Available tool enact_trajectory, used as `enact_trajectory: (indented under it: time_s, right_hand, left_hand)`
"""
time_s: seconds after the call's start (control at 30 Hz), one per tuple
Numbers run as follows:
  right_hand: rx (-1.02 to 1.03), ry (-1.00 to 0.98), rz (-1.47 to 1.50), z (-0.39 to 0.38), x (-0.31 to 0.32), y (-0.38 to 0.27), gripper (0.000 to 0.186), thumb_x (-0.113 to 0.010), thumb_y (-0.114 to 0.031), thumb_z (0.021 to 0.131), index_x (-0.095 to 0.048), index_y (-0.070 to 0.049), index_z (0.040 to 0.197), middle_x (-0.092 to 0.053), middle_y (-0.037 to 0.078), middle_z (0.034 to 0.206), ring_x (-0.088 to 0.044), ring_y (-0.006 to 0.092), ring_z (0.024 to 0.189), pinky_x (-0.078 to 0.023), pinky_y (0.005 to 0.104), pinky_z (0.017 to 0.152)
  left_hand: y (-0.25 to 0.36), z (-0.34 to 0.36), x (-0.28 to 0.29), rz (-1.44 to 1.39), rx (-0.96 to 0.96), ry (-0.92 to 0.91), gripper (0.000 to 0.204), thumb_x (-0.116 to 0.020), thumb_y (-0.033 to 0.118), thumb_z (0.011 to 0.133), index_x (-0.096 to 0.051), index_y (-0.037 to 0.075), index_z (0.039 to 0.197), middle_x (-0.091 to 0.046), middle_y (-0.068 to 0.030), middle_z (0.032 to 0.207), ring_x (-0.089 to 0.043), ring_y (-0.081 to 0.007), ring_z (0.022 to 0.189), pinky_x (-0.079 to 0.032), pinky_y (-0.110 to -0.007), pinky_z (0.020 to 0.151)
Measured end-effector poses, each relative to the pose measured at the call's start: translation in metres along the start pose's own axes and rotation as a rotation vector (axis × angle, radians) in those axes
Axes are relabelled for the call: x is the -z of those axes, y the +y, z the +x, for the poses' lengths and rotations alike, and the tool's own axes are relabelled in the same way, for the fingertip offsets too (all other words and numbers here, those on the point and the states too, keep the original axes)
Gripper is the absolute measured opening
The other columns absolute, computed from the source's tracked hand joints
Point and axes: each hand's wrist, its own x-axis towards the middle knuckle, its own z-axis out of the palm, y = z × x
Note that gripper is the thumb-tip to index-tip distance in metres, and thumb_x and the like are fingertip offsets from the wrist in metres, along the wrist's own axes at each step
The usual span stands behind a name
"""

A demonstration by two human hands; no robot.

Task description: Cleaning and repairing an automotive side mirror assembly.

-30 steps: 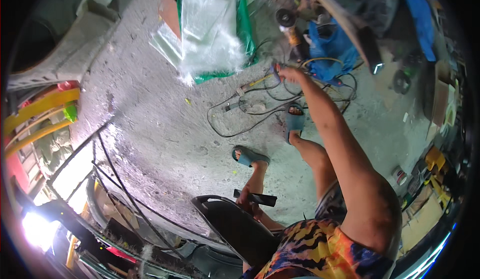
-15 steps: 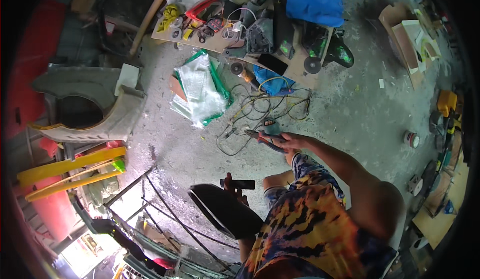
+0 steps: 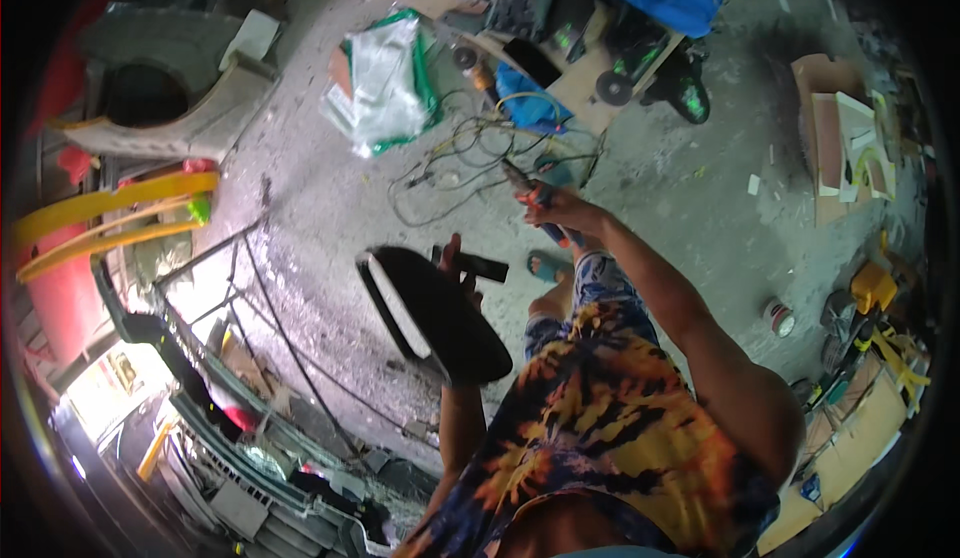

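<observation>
- Pliers [image 3: 518, 179] with red-and-blue handles and a dark metal nose were clasped in the right grip [image 3: 562, 210], the fingers wrapped round the handles.
- Their long axis was slanted, the nose aimed forward and leftward, away from the body, toward the dark looped cable [image 3: 440, 219] on the gray concrete floor [image 3: 690, 228].
- A flat, black bar-shaped piece [image 3: 487, 267] was grasped by the left grip [image 3: 466, 283]; its right end was turned toward the right arm's side, near the pliers but apart.
- The left palm and wrist were hidden behind a large, black shield-shaped panel [image 3: 440, 318]; whether panel and bar were joined could not be told.
- The panel was positioned left of the pliers and closer to the body, tilted from far left to near right, with the left grip nearer to it.
</observation>
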Motion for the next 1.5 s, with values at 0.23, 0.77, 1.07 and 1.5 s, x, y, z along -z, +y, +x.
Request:
enact_trajectory:
  time_s: [0.23, 0.77, 1.07, 1.5]
  right_hand:
    - [0.218, 0.477, -0.895, 0.175, 0.128, 0.036, 0.029, -0.068, -0.011, 0.081, -0.056, -0.008, 0.108, -0.059, 0.011, 0.085, -0.065, 0.0256, 0.076, -0.05, 0.0423, 0.062]
    - [-0.089, 0.75, -1.568, 0.39, 0.201, 0.003, 0.017, -0.058, -0.014, 0.088, -0.059, -0.005, 0.102, -0.032, 0.021, 0.15, -0.069, 0.0301, 0.086, -0.06, 0.0411, 0.064]
    - [0.123, 0.474, -2.0, 0.339, 0.196, 0.022, 0.045, -0.062, -0.018, 0.091, -0.05, 0.002, 0.13, -0.039, 0.011, 0.142, -0.056, 0.0255, 0.113, -0.052, 0.0368, 0.087]
    - [0.633, 0.285, -1.083, 0.285, 0.184, -0.009, 0.062, -0.069, -0.004, 0.08, -0.041, -0.001, 0.135, -0.044, 0.013, 0.138, -0.064, 0.0297, 0.093, -0.053, 0.0382, 0.08]
  left_hand:
    - [-0.055, 0.039, -0.018, -0.296, 0.147, 0.106, 0.065, -0.051, 0.003, 0.092, -0.03, 0.016, 0.152, -0.031, -0.0099, 0.156, -0.055, -0.0096, 0.102, -0.047, -0.015, 0.067]
    - [-0.112, 0.14, 0.012, -0.325, 0.145, 0.215, 0.063, -0.05, 0.004, 0.093, -0.03, 0.017, 0.152, -0.03, -0.0097, 0.156, -0.054, -0.0088, 0.095, -0.047, -0.017, 0.064]
    - [-0.114, 0.12, 0.029, -0.363, 0.144, 0.24, 0.062, -0.049, 0.004, 0.094, -0.03, 0.017, 0.152, -0.03, -0.0097, 0.156, -0.054, -0.0083, 0.091, -0.046, -0.017, 0.063]
    - [-0.088, 0.095, 0.034, -0.352, 0.109, 0.106, 0.061, -0.048, 0.004, 0.095, -0.03, 0.018, 0.152, -0.029, -0.0096, 0.156, -0.053, -0.0076, 0.086, -0.046, -0.018, 0.061]
